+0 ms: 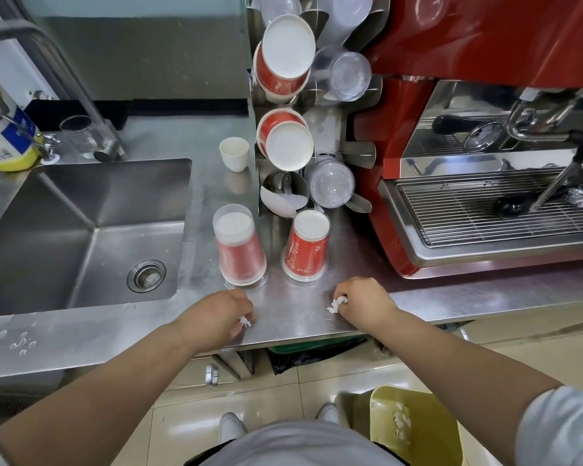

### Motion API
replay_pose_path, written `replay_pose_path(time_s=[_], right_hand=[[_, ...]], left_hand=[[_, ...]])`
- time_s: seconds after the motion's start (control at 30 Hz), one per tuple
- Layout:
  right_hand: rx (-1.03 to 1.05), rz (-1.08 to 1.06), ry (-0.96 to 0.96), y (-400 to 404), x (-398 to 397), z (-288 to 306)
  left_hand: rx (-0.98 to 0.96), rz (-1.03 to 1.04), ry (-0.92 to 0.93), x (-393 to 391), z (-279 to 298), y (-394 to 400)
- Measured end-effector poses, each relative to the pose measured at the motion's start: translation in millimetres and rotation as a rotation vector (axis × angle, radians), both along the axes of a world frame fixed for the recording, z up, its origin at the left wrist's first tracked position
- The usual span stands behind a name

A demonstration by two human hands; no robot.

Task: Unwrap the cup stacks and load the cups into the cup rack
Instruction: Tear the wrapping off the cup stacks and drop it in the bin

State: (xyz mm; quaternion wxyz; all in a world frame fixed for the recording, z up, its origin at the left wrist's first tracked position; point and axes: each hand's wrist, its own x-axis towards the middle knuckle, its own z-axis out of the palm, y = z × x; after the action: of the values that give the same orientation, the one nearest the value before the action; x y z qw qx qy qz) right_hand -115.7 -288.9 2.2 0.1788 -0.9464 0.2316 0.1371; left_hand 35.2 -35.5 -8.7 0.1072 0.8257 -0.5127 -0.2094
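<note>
Steel counter (pixel 303 307), wrapped cup stacks (pixel 305 247)

Bare counter (pixel 293 307) before cup stacks (pixel 305 247)

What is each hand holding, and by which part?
Left hand and right hand each pinch a crumpled white plastic scrap in curled fingers; no particular part discernible.
</note>
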Motion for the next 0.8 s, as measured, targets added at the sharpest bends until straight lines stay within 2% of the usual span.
replay_pose_path(time_s=[0.3,0.57,0.8], right_hand=[[0.109,0.034,-0.221,6.0,18.1,43.1],[0.235,-0.024,-0.400,22.7,36.8,107.4],[0.254,-0.040,-0.528,39.0,53.0,147.8]], left_hand=[[-0.184,-0.004,-0.003,0.2,32.4,-14.5],[-0.387,-0.052,-0.028,11.3,90.8,-11.0],[-0.513,-0.074,-0.126,35.0,133.3,-3.4]])
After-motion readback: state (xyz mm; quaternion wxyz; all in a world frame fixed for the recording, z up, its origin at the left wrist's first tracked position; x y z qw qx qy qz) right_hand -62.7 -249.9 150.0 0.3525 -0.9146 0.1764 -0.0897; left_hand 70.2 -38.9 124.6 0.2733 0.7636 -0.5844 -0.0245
